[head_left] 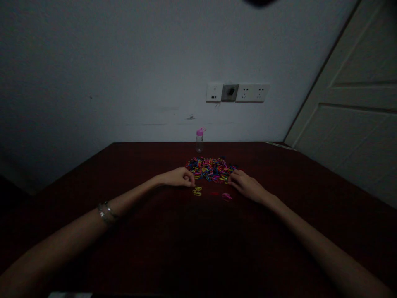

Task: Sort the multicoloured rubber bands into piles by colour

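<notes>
A heap of small looped pieces in many colours, apparently paper clips [211, 169], lies on the dark red table. My left hand [180, 177] is at the heap's left front edge, fingers curled in and tips pinched. Just below its fingertips lies a small group of yellow clips [197, 191]. My right hand [244, 183] reaches to the heap's right front edge, fingers bent and drawn together at the clips. Whatever either hand may hold is too small to make out. A small group of pink clips [226, 196] and a few red ones [215, 193] lie in front of the heap.
A clear bottle with a pink lid [199, 140] stands behind the heap, near the wall. Sockets and switches [237, 93] are set in the wall above. A pale panelled door [350, 124] is at the right. The table [186, 240] extends toward me.
</notes>
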`<state>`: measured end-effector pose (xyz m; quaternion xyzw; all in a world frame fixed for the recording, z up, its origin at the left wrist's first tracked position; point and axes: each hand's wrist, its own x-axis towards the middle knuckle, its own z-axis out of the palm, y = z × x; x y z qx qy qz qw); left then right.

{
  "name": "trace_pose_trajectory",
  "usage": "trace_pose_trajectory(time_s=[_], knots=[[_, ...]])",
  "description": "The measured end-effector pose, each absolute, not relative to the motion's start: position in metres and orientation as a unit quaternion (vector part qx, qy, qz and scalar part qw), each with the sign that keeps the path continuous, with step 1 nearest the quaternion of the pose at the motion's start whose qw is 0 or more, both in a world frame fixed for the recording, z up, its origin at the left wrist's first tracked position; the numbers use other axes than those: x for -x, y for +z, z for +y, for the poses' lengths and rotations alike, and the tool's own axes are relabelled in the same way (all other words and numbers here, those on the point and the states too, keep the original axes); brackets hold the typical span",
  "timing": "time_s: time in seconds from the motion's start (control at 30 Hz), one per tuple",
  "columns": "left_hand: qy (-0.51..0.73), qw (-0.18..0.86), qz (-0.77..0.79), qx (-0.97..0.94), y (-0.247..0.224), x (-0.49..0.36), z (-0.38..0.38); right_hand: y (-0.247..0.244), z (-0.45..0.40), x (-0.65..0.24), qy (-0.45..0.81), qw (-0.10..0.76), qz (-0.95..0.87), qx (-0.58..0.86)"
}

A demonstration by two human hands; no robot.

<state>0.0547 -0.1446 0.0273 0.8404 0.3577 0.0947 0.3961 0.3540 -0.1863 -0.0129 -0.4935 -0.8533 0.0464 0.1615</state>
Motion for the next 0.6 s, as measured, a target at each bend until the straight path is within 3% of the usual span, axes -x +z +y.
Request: trace_pose_trajectory(time_s=[0.33,0.6], knots=[[0.224,0.346,0.421,-0.808,0.006,-0.028,-0.124,0.009,-0.200,-0.307,0.082,0.195,-0.888,0.408],[0.219,0.331,0.428,-0.812,0.012,-0.027,-0.134,0.009,-0.198,-0.264,0.110,0.175,-0.913,0.352]])
